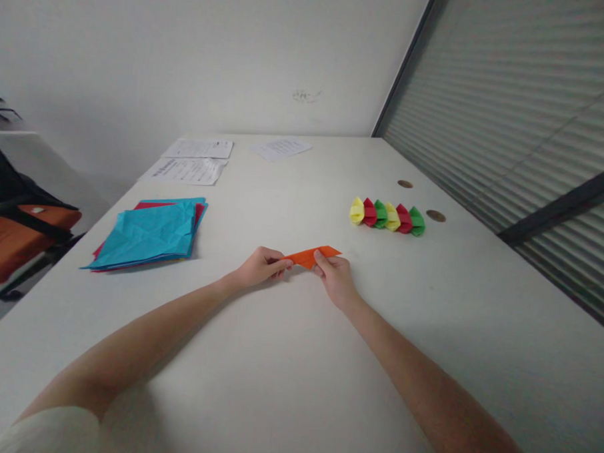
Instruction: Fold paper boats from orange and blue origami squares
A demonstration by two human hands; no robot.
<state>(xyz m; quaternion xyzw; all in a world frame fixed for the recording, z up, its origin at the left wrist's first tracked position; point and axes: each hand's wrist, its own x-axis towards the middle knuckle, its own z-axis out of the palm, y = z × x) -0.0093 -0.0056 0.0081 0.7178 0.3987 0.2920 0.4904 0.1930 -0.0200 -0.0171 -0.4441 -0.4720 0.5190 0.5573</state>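
A folded strip of orange paper [307, 257] with pointed ends is held between my two hands, near the middle of the white table. My left hand [264, 265] pinches its left end between thumb and fingers. On the right part of the strip, my right hand [334, 275] presses its thumb on top, with the fingers behind. Farther right lies a row of small folded paper pieces [392, 217] in yellow, red and green, side by side. To the left sits a stack of blue and red paper sheets [151, 232], creased on top.
Printed sheets [187, 170] lie at the table's far left, and another printed sheet [281, 148] at the back. Two round holes [436, 216] are near the right edge, beside window blinds [528, 96]. An orange and black chair [26, 234] stands at the left.
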